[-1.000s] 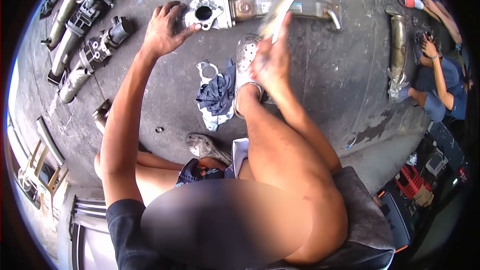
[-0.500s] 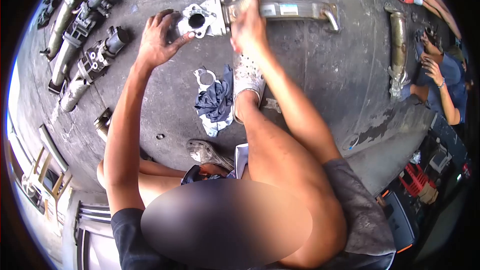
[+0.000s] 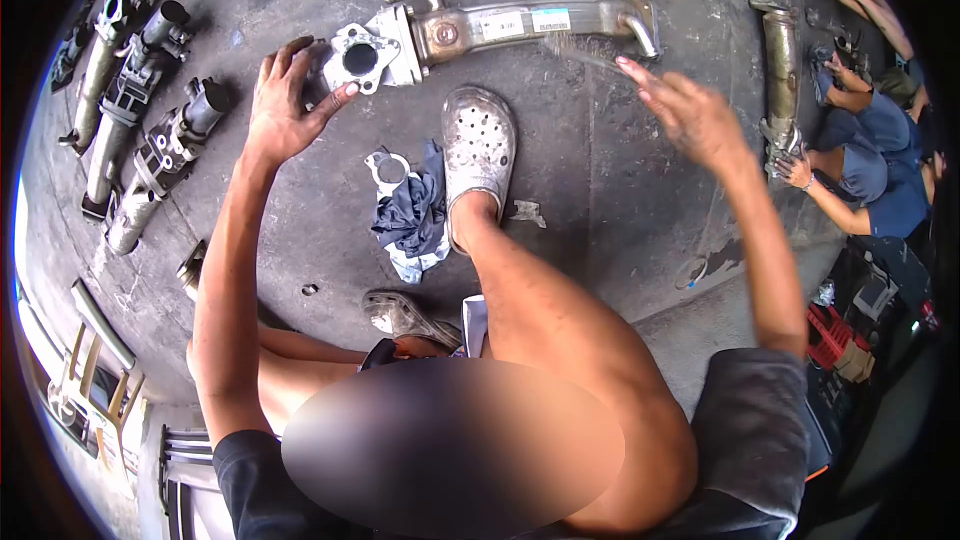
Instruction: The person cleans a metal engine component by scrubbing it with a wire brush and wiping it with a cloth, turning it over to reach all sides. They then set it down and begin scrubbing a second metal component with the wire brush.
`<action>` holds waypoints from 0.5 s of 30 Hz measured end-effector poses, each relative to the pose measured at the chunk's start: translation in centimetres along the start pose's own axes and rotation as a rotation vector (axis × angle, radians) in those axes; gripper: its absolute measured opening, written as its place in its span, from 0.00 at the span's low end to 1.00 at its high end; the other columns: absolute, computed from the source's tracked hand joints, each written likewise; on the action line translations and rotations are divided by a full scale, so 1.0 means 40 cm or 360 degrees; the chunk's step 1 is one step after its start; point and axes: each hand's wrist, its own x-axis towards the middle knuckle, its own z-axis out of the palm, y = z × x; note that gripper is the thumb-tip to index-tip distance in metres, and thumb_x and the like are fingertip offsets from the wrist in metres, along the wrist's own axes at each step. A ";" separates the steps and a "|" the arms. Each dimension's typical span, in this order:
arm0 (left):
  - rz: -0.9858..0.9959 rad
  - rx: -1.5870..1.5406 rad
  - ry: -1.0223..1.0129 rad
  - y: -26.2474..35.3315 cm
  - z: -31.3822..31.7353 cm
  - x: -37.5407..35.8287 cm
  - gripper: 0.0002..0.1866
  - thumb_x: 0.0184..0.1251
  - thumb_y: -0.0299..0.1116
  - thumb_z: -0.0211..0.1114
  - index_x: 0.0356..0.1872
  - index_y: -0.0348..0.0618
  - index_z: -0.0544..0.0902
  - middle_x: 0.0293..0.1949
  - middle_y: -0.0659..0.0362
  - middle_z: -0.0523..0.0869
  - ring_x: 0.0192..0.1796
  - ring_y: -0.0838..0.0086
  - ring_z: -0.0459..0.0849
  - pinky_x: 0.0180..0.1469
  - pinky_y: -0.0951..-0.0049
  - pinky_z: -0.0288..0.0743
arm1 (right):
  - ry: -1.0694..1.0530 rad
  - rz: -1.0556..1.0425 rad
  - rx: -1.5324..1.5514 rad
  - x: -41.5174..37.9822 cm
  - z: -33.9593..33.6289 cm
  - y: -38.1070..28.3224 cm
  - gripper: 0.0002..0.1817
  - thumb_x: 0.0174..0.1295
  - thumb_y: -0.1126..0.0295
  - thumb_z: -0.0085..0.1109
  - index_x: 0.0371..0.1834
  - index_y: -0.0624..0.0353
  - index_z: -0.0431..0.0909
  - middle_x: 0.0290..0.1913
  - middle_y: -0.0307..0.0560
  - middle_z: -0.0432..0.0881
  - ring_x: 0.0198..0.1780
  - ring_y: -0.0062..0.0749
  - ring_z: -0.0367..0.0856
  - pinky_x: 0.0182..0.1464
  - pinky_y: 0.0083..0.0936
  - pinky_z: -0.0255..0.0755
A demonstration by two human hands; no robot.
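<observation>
dark floor (image 3: 640, 170) bears rags (image 3: 412, 212) beside a clog (image 3: 479, 145), left hand (image 3: 282, 115) gripping metal assembly (image 3: 450, 35), right hand (image 3: 697, 123) a blurred tool (image 3: 592, 59).

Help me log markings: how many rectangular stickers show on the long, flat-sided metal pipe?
2 on the metal pipe: a white rectangular sticker near mid-length, and a blue-and-white one right of it. More may be hidden underneath.
</observation>
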 end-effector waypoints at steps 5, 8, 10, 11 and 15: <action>0.0014 0.0082 -0.0046 -0.007 -0.001 0.000 0.40 0.65 0.61 0.71 0.69 0.43 0.78 0.71 0.47 0.74 0.71 0.49 0.72 0.73 0.52 0.66 | -0.0418 -0.0431 -0.0383 0.150 -0.132 0.103 0.30 0.75 0.57 0.57 0.76 0.09 0.65 0.44 0.47 0.83 0.36 0.43 0.87 0.41 0.41 0.87; -0.0018 0.0024 -0.0015 0.000 -0.002 0.001 0.42 0.62 0.64 0.72 0.68 0.43 0.79 0.70 0.47 0.75 0.70 0.49 0.72 0.72 0.51 0.68 | -0.0362 -0.0663 -0.0310 0.253 -0.065 0.041 0.29 0.76 0.56 0.54 0.77 0.13 0.64 0.45 0.47 0.80 0.39 0.47 0.87 0.42 0.41 0.85; -0.0019 0.0021 0.0007 -0.004 -0.004 0.002 0.42 0.61 0.65 0.73 0.67 0.42 0.79 0.69 0.48 0.76 0.70 0.49 0.72 0.72 0.51 0.68 | -0.0270 -0.0802 -0.0286 0.291 -0.038 0.000 0.32 0.74 0.59 0.57 0.79 0.15 0.62 0.46 0.47 0.79 0.36 0.46 0.87 0.40 0.41 0.85; -0.0013 0.0027 0.0017 -0.005 -0.003 0.003 0.42 0.61 0.65 0.73 0.67 0.42 0.79 0.69 0.48 0.76 0.70 0.49 0.72 0.72 0.51 0.69 | -0.0321 -0.0761 -0.0302 0.289 -0.040 0.001 0.33 0.73 0.59 0.57 0.79 0.15 0.62 0.46 0.47 0.80 0.36 0.45 0.87 0.39 0.40 0.85; 0.0023 0.0025 0.0034 -0.011 0.006 0.000 0.42 0.61 0.64 0.73 0.67 0.42 0.80 0.69 0.48 0.76 0.70 0.49 0.73 0.71 0.51 0.69 | -0.0533 -0.0567 -0.0481 0.236 -0.081 0.050 0.37 0.71 0.61 0.60 0.80 0.14 0.59 0.43 0.45 0.80 0.35 0.40 0.88 0.35 0.36 0.85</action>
